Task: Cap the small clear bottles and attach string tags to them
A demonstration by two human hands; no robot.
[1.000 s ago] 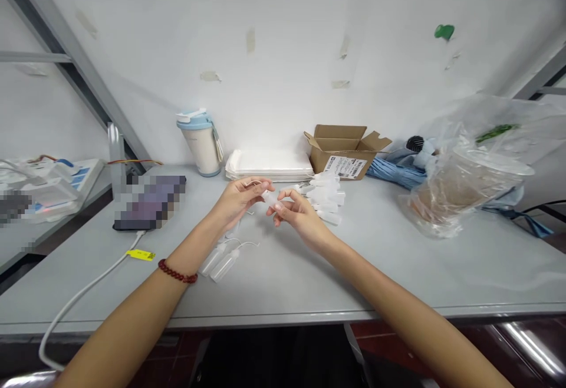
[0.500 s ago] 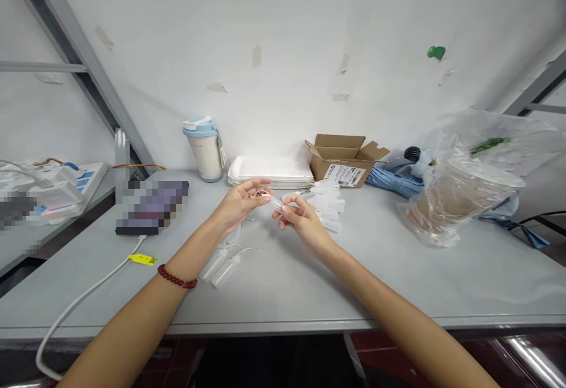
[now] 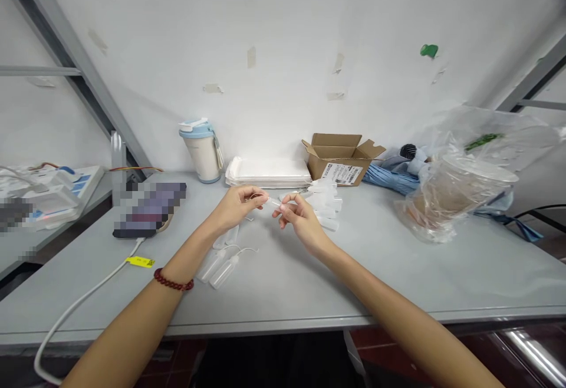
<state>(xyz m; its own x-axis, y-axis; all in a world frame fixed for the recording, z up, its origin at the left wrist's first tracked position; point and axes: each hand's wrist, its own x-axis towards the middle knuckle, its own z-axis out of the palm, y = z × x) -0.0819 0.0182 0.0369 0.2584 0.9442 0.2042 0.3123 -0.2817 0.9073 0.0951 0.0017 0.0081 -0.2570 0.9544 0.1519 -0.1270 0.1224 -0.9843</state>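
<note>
Between my hands is a small clear plastic tube (image 3: 273, 201), lying at a slant above the table, mostly hidden by fingers. My left hand (image 3: 239, 206) is closed, thumb and forefinger pinching the tube's left end, where a thin pale curved strand shows. My right hand (image 3: 298, 218) is closed around its other end. Below my left hand lie several small clear bottles (image 3: 224, 272) with white tops and thin curved strands. Just beyond my right hand sits a pile of translucent white bottles (image 3: 326, 202).
Behind the hands are a stack of white packets (image 3: 269, 171) and an open cardboard box (image 3: 338, 167). A lidded cup (image 3: 201, 152) and a blurred-out device (image 3: 150, 210) on a white cable stand left. At right are blue cloth (image 3: 391, 179) and a plastic-wrapped container (image 3: 455, 193).
My left hand has lowered slightly and its fingers have drawn in, so less of the curved strand shows. My right hand keeps its grip. The whole view has shifted a little.
</note>
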